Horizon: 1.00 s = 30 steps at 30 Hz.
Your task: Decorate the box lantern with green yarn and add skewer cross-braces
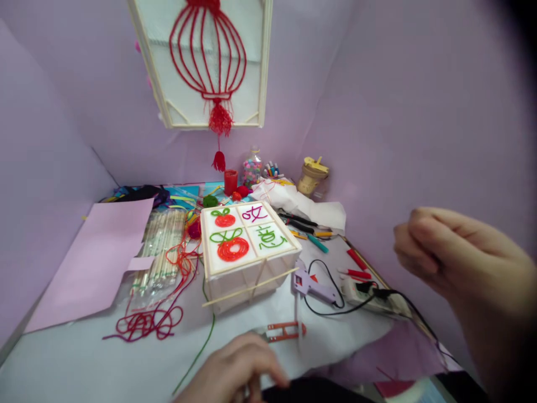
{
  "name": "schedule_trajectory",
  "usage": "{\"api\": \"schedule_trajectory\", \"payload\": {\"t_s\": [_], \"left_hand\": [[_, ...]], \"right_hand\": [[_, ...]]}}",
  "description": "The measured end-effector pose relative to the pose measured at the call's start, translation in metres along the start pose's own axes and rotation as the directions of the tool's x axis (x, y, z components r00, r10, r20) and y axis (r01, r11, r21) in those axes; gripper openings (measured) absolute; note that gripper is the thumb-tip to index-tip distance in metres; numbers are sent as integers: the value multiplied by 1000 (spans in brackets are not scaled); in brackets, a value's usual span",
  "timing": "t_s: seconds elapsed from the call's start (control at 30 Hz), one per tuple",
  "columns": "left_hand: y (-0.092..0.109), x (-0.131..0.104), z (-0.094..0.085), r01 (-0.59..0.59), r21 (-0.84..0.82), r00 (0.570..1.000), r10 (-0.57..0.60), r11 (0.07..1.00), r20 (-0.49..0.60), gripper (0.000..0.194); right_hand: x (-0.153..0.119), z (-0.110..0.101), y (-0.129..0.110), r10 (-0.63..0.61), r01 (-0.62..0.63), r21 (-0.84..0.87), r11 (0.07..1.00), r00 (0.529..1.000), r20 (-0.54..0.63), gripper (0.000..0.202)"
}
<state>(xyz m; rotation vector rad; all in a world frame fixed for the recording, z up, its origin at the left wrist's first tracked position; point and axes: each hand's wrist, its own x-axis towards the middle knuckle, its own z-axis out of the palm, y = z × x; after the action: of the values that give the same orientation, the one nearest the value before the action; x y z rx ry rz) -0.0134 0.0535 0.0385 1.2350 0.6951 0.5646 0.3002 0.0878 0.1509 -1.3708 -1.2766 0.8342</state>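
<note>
And here the right hand point(465, 257) is held up at the right of the view, its fingers curled into a fist, well apart from the table; nothing is seen in it, though something thin could be hidden. Down in front, the left hand point(239, 366) is held low with its fingers bent; whether anything is gripped there cannot be told. Just beyond it, an orange-handled tool point(287, 331) is laid flat, its metal end turned toward the knuckles; contact cannot be made out.

Centre stage is taken by the decorated box point(251, 235), set on the pale table cover point(84, 364), its lid panels filled with red-and-green fruit and written characters in coiled yarn. A thin wooden stick point(247, 289) is seen slanting across its front. At its right, the glue gun point(312, 285) is laid down, grasped by neither hand.

By the look of it, a moment between handlings is caught, with the box left untouched. For the orange-handled tool to be used, the left fingers would need to be brought round its handles; for the glue gun, the right fist would need to be lowered and loosened.
</note>
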Motion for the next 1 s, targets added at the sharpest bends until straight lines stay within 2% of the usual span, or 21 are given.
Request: {"api": "schedule_trajectory", "payload": {"t_s": [0.03,0.1,0.13,0.17,0.23,0.27,0.33,0.4,0.5,0.6,0.67,0.73,0.77,0.8,0.83,0.87,0.93,0.97,1.0], "left_hand": [[6,11,14,30,-59,1000,-30,998,1,31],[17,43,41,106,-321,994,-104,941,22,53],[23,61,53,73,-509,995,-98,858,-22,60],[29,79,64,54,-669,995,-99,741,-29,58],[39,108,78,-5,-729,996,-59,685,-62,40],[42,117,83,-31,-742,997,-35,669,-73,34],[40,122,87,-81,-733,994,2,675,-108,30],[25,112,86,-87,-696,993,2,712,-122,34],[-10,80,75,-1,-604,990,-84,797,-112,43],[-32,35,52,95,-521,974,-189,848,-129,46],[-29,-1,31,52,-489,960,-178,871,-215,50],[-13,-40,9,-93,-462,928,-91,882,-361,56],[-3,-59,-1,-208,-444,888,-22,871,-460,58],[7,-75,-9,-406,-412,791,89,816,-605,55],[16,-88,-15,-552,-341,680,173,761,-713,50],[24,-97,-18,-639,-240,581,254,731,-773,48],[31,-97,-16,-561,-82,572,315,823,-757,43],[31,-90,-11,-478,44,616,370,877,-696,44],[29,-79,-5,-413,88,653,362,907,-665,41]], "right_hand": [[-9,2,0,-1,1,15,1000,1000,-1,48],[-26,3,3,-5,4,37,999,1000,9,48],[-35,2,6,-1,0,38,999,1000,28,49],[-43,-1,11,8,-9,24,1000,998,60,49],[-59,-8,26,48,-39,-54,998,983,176,49],[-67,-13,36,77,-43,-128,991,960,268,48],[-81,-23,58,166,-22,-292,956,864,475,44],[-94,-33,78,190,22,-356,934,814,549,43],[-104,-40,93,191,28,-365,930,814,549,47],[-101,-25,92,200,-9,-333,943,816,542,53],[-95,-1,88,158,-45,-213,976,819,551,55],[-87,31,85,70,-124,55,991,816,573,52],[-83,48,84,25,-188,230,955,821,570,48],[-79,65,83,-4,-267,415,869,837,547,43],[-75,82,81,-27,-287,518,806,856,516,45],[-72,96,79,-32,-303,587,751,871,490,48],[-67,119,74,-22,-333,689,643,892,452,49],[-65,127,71,-9,-350,724,595,897,441,48],[-65,132,68,5,-369,748,551,899,439,47]]}}
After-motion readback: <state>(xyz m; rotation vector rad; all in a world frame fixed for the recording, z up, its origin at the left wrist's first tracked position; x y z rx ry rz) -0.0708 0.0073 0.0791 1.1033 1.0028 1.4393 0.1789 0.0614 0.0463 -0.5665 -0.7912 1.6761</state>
